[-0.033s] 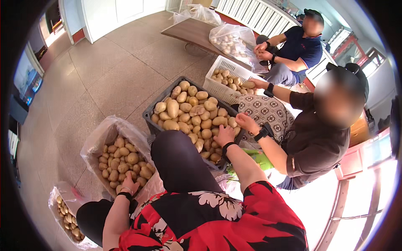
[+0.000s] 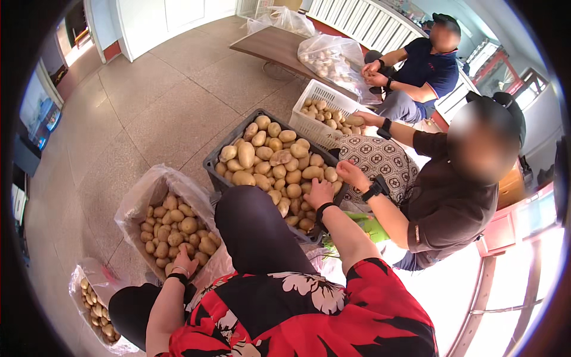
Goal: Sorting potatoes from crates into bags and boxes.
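My left hand (image 2: 185, 262) rests on the near side of a potato heap (image 2: 175, 229) in a box lined with clear plastic (image 2: 134, 195). Its fingers are apart, and no potato shows lifted in it. Ahead and to the right, my right hand (image 2: 320, 193) reaches into a black crate (image 2: 209, 159) filled with larger potatoes (image 2: 245, 154). Those fingers point down, spread against potatoes at the crate's near right side. The fingertips are partly hidden, with no potato seen held clear of the pile. My knee covers the crate's near left corner.
A co-worker (image 2: 458, 196) at the right holds a potato (image 2: 355, 120) over a white crate (image 2: 322, 140). Behind, another person (image 2: 425, 68) sits by a potato bag (image 2: 331, 58) on a low brown table (image 2: 270, 43). A plastic-lined container of potatoes (image 2: 98, 315) stands lower left.
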Motion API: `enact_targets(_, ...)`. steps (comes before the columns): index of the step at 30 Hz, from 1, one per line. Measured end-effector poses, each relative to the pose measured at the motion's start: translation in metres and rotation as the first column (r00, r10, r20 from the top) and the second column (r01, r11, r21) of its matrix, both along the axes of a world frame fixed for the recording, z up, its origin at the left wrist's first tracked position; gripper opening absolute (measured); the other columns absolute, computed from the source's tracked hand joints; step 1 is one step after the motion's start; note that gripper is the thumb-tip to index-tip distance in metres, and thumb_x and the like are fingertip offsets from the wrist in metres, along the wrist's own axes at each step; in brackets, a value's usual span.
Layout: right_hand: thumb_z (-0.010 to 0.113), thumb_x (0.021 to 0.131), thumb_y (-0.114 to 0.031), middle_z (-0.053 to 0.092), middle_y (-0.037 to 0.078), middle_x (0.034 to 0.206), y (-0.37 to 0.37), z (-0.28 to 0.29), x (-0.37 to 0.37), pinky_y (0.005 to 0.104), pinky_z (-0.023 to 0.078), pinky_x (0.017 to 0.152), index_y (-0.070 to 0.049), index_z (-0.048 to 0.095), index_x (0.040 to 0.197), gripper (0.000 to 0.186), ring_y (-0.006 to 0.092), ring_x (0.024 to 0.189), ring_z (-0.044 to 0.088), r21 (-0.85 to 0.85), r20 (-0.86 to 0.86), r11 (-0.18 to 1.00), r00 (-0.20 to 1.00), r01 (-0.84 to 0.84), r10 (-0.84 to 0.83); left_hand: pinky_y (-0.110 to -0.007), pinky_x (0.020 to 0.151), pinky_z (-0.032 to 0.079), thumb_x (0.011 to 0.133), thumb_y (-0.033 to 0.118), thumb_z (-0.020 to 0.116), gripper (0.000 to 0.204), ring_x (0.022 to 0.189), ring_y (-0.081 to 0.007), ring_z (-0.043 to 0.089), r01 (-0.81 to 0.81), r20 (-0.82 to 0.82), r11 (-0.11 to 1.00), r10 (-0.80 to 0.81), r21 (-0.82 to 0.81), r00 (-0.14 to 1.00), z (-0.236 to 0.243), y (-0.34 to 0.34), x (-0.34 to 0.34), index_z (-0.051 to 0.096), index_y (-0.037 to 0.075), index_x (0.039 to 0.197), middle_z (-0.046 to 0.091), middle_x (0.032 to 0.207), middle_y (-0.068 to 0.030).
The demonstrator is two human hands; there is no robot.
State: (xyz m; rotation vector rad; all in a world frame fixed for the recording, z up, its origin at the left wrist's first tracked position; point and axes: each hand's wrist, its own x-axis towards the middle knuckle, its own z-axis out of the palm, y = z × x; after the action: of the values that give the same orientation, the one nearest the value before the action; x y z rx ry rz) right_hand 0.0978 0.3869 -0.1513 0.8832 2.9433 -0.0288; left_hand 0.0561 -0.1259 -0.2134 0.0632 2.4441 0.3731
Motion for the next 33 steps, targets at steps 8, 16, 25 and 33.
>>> enact_targets(8,0.071,0.069,-0.043,0.061,0.018,0.096,0.004,-0.021,-0.001,0.0428,0.049,0.079,-0.004,0.052,0.106,0.057,0.0332,0.092,0.06,0.021,0.086,1.0,0.996,-0.015,0.013,-0.047,0.086,0.044,0.077,0.032,0.058,0.055,0.108,-0.038,0.051,-0.049,-0.272,0.991,0.014,-0.124,0.962,-0.017,0.027,0.033,0.039,0.007,0.122,0.052,0.113,-0.0224)
enact_targets(16,0.069,0.067,-0.04,0.06,0.026,0.105,-0.003,-0.001,0.0,0.0435,0.047,0.086,-0.001,0.05,0.112,0.062,0.0391,0.1,0.057,-0.164,0.067,0.983,0.995,0.084,-0.074,-0.051,0.104,0.025,0.08,0.035,0.056,0.067,0.125,-0.0362,0.038,0.194,0.056,0.956,-0.186,-0.221,0.981,0.021,0.05,0.046,0.03,0.013,0.137,0.043,0.131,-0.0239)
enact_targets(25,0.065,0.066,-0.041,0.062,0.028,0.094,-0.017,0.0,0.016,0.0437,0.047,0.082,0.005,0.054,0.103,0.06,0.041,0.094,0.059,-0.179,-0.058,0.984,0.998,0.021,-0.032,-0.061,0.101,0.022,0.082,0.033,0.054,0.054,0.119,-0.0373,0.046,0.291,0.12,0.94,-0.273,-0.178,0.954,0.033,0.051,0.046,0.041,0.012,0.129,0.052,0.123,-0.0228)
enact_targets(33,0.068,0.067,-0.043,0.064,0.024,0.091,-0.013,0.002,0.03,0.0379,0.048,0.077,0.008,0.059,0.096,0.06,0.0332,0.09,0.062,-0.42,-0.193,0.907,0.972,0.038,-0.131,-0.054,0.097,0.032,0.083,0.028,0.051,0.033,0.11,-0.0282,0.056,0.204,0.105,0.978,-0.199,-0.035,0.974,0.041,0.05,0.036,0.062,0.007,0.106,0.061,0.116,-0.0124)
